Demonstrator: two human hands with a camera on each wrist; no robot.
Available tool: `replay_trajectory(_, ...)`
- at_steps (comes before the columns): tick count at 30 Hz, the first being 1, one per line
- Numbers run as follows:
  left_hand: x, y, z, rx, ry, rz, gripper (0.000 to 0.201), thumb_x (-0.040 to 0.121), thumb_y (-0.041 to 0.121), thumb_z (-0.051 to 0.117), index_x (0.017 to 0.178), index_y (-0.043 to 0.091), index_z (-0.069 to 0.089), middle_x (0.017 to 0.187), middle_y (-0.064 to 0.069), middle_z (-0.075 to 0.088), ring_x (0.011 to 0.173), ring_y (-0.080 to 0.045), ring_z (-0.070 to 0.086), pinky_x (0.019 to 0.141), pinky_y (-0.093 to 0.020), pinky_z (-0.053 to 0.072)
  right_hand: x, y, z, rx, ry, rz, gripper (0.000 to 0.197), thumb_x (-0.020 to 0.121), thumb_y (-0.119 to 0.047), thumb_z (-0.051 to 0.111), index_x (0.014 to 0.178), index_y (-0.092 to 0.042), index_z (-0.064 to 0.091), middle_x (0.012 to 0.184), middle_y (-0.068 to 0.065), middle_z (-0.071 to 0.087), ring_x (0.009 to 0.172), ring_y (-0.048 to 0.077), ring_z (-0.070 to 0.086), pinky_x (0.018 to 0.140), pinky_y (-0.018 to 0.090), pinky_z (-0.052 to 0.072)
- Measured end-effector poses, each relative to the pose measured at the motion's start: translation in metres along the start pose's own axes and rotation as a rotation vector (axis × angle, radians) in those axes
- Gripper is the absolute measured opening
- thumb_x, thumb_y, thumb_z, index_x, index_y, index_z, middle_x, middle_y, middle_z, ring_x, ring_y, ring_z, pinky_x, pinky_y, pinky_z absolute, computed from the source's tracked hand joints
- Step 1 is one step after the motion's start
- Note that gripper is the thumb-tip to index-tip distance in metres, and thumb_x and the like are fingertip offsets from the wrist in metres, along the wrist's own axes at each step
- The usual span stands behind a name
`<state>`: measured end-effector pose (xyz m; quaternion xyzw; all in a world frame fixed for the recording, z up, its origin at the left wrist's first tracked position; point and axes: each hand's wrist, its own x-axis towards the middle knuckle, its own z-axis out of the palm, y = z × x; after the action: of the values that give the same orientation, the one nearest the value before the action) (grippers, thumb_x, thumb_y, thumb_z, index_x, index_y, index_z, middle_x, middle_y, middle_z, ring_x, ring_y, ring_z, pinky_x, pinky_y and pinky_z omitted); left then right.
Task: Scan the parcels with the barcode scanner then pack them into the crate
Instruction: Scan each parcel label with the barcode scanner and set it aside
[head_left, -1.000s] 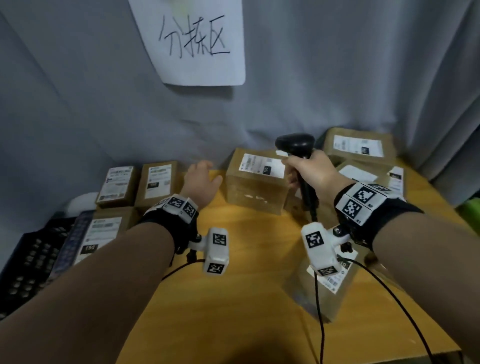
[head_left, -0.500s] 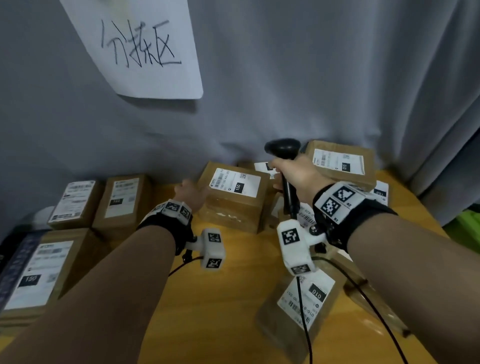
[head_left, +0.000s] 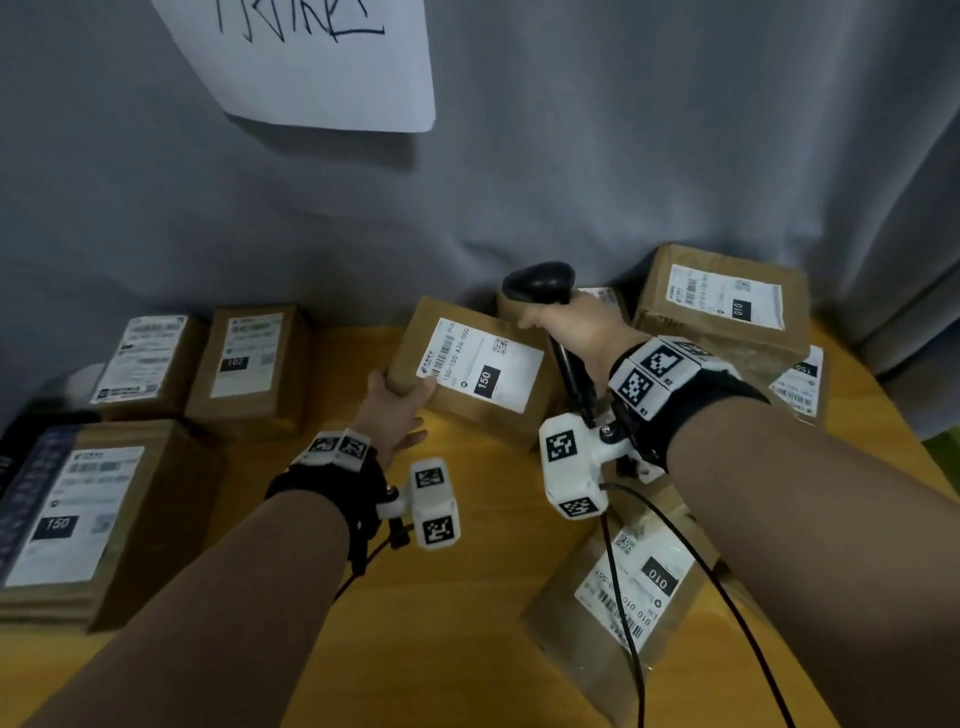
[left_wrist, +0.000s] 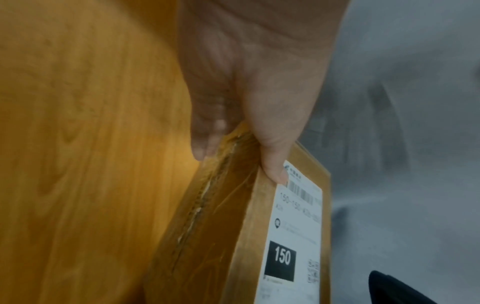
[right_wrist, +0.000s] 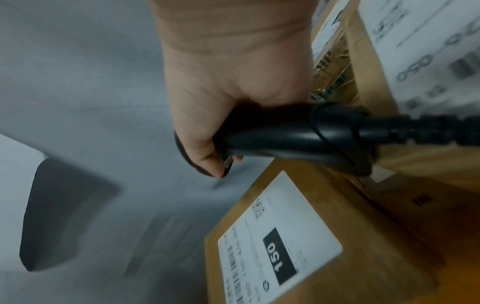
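Left hand (head_left: 397, 415): thumb over, fingers under the parcel (head_left: 467, 374) corner.
Right hand (head_left: 571, 327): wrapped round the scanner (head_left: 540, 283), just beyond the label.
Tip: tilt the barcode clear of the thumb.

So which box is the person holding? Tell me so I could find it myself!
Look at the yellow wooden table in front of the grey curtain. Near its middle, the left hand grips a brown box by its corner, next to the black scanner in the right hand. It's the only box being held, and its label says 150.
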<state>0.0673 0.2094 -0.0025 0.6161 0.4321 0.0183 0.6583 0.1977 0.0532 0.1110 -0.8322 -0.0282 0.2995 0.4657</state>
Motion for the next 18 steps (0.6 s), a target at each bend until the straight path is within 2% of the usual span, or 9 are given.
replay_trajectory(2, -0.003, -0.009, -0.001, -0.129, -0.006, -0.051, 0.063, 0.088, 0.031, 0.068, 0.136, 0.020, 0.030, 0.129, -0.008, 0.054, 0.104, -0.029, 0.063, 0.088, -0.040, 0.056, -0.004, 0.002, 0.006, -0.026, -0.103, 0.031, 0.025, 0.083, -0.024, 0.068, 0.106, -0.016, 0.060, 0.091, 0.004, 0.064, 0.083, 0.019, 0.060, 0.076, 0.032, 0.046)
replay_trajectory(4, -0.008, -0.011, -0.001, -0.249, -0.002, -0.094, 0.054, 0.089, 0.024, 0.068, 0.130, 0.016, 0.034, 0.123, -0.011, 0.058, 0.098, -0.027, 0.065, 0.085, -0.038, 0.056, -0.009, 0.005, 0.013, -0.038, -0.163, 0.044, 0.028, 0.082, -0.023, 0.069, 0.108, -0.015, 0.062, 0.093, 0.007, 0.068, 0.085, 0.022, 0.064, 0.078, 0.034, 0.050)
replay_trajectory(7, -0.018, 0.000, -0.004, -0.344, 0.013, -0.084, 0.048, 0.088, 0.019, 0.069, 0.122, 0.017, 0.035, 0.105, -0.006, 0.063, 0.086, -0.022, 0.067, 0.066, -0.029, 0.060, -0.018, 0.007, 0.018, -0.026, -0.149, 0.020, 0.033, 0.080, -0.019, 0.070, 0.112, -0.013, 0.063, 0.099, 0.008, 0.070, 0.092, 0.024, 0.066, 0.086, 0.038, 0.052)
replay_trajectory(9, -0.028, 0.016, -0.011, -0.320, 0.021, -0.010, 0.051, 0.088, 0.022, 0.069, 0.124, 0.023, 0.034, 0.100, -0.001, 0.064, 0.083, -0.019, 0.068, 0.062, -0.028, 0.059, -0.029, 0.006, 0.013, 0.017, -0.138, -0.020, 0.031, 0.081, -0.017, 0.071, 0.111, -0.012, 0.064, 0.100, 0.008, 0.070, 0.093, 0.023, 0.065, 0.084, 0.036, 0.052)
replay_trajectory(12, -0.049, 0.046, -0.025, -0.219, -0.015, 0.134, 0.058, 0.087, 0.028, 0.070, 0.131, 0.027, 0.032, 0.108, 0.001, 0.062, 0.090, -0.020, 0.066, 0.071, -0.033, 0.058, -0.051, 0.007, -0.003, 0.090, -0.131, -0.079, 0.025, 0.085, -0.019, 0.071, 0.108, -0.015, 0.064, 0.096, 0.005, 0.070, 0.088, 0.019, 0.065, 0.071, 0.029, 0.048)
replay_trajectory(14, -0.065, 0.064, -0.031, -0.147, -0.062, 0.225, 0.059, 0.088, 0.026, 0.069, 0.133, 0.026, 0.031, 0.110, 0.003, 0.060, 0.093, -0.018, 0.064, 0.070, -0.032, 0.056, -0.065, 0.011, -0.015, 0.156, -0.136, -0.098, 0.021, 0.085, -0.021, 0.072, 0.103, -0.016, 0.064, 0.091, 0.004, 0.071, 0.085, 0.018, 0.067, 0.073, 0.030, 0.050)
replay_trajectory(16, -0.076, 0.078, -0.033, -0.062, -0.090, 0.287, 0.059, 0.088, 0.023, 0.068, 0.132, 0.025, 0.030, 0.108, 0.001, 0.061, 0.087, -0.016, 0.064, 0.061, -0.028, 0.054, -0.074, 0.015, -0.024, 0.237, -0.131, -0.085, 0.017, 0.084, -0.021, 0.073, 0.097, -0.016, 0.063, 0.088, 0.004, 0.072, 0.081, 0.020, 0.068, 0.072, 0.033, 0.052)
replay_trajectory(17, -0.080, 0.083, -0.034, -0.026, -0.089, 0.310, 0.061, 0.087, 0.023, 0.070, 0.134, 0.024, 0.030, 0.109, -0.002, 0.063, 0.086, -0.017, 0.065, 0.060, -0.029, 0.055, -0.077, 0.016, -0.026, 0.277, -0.129, -0.065, 0.016, 0.083, -0.020, 0.074, 0.095, -0.015, 0.064, 0.088, 0.006, 0.072, 0.080, 0.022, 0.069, 0.074, 0.036, 0.054)
replay_trajectory(18, -0.085, 0.087, -0.032, 0.015, -0.088, 0.333, 0.064, 0.086, 0.023, 0.071, 0.135, 0.022, 0.030, 0.112, -0.006, 0.064, 0.089, -0.020, 0.067, 0.064, -0.034, 0.058, -0.081, 0.017, -0.026, 0.312, -0.132, -0.050, 0.016, 0.083, -0.020, 0.074, 0.094, -0.013, 0.065, 0.088, 0.007, 0.073, 0.082, 0.024, 0.070, 0.079, 0.039, 0.055)
